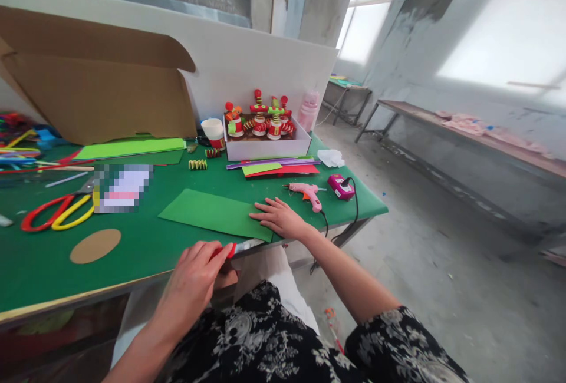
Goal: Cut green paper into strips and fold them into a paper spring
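On the table lies a long green paper sheet (207,211), its near right corner at the table's front edge. My right hand (283,218) presses on the sheet's right end, fingers spread and flat. My left hand (197,268) is closed around a red-handled tool (232,250) at the front edge. Its pale, silvery end points right, along the sheet's near edge; blur and my fingers hide its exact kind. Beyond my right hand rests a pink glue gun (307,192). An oval brown card (95,246) lies to the left of my left hand.
Large scissors (57,212) with red and yellow handles lie left. A white box (267,148) of small red-and-green figures stands behind, beside a paper cup (214,132). Paper strips (283,168) lie before it. A purple power adapter (340,187) with a black cord sits near the right edge.
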Demonstrator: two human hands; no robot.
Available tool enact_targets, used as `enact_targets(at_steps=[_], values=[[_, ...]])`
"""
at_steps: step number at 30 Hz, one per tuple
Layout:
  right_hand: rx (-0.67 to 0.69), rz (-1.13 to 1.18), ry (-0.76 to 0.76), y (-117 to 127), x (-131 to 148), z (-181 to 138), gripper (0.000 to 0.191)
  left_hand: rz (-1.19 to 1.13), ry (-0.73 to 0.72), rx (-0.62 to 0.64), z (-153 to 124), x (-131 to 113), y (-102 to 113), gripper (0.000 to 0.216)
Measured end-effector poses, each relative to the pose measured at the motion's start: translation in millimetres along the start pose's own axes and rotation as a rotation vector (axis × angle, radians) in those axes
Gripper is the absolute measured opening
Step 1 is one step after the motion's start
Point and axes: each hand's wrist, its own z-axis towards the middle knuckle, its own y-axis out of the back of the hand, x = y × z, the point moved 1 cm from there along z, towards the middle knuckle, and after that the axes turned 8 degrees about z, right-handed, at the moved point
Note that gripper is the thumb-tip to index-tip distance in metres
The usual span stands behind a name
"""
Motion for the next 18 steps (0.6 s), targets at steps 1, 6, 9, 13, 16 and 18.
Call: enact_targets(at_steps=[1, 6, 9, 13, 16, 18], values=[[-0.001, 0.003, 0.0, 0.3, 0.2, -0.2, 0.041, -0.005, 0.006, -0.001, -0.5, 0.5, -0.8, 0.05], [0.003, 0.004, -0.004, 0.0, -0.6, -0.1, 0.041, -0.028, 0.013, 0.01, -2.5, 2.2, -3.8, 0.045], [-0.001, 0.0, 0.002, -0.9, -1.5, 0.1, 0.041, -0.006, 0.034, 0.015, 0.2, 0.6, -3.1, 0.044], [-0.011, -0.002, 0.004, -1.4, -1.6, -0.1, 0.041, 0.016, 0.036, 0.022, 6.1, -5.2, -1.9, 0.044], [-0.011, -0.003, 0.0, -1.1, -1.0, -0.2, 0.041, 0.014, 0.018, 0.025, 11.5, -11.3, -1.6, 0.046], [-0.01, -0.005, 0.0, -0.7, -0.4, -0.1, 0.041, 0.01, 0.002, 0.03, 15.6, -15.4, -1.7, 0.049]])
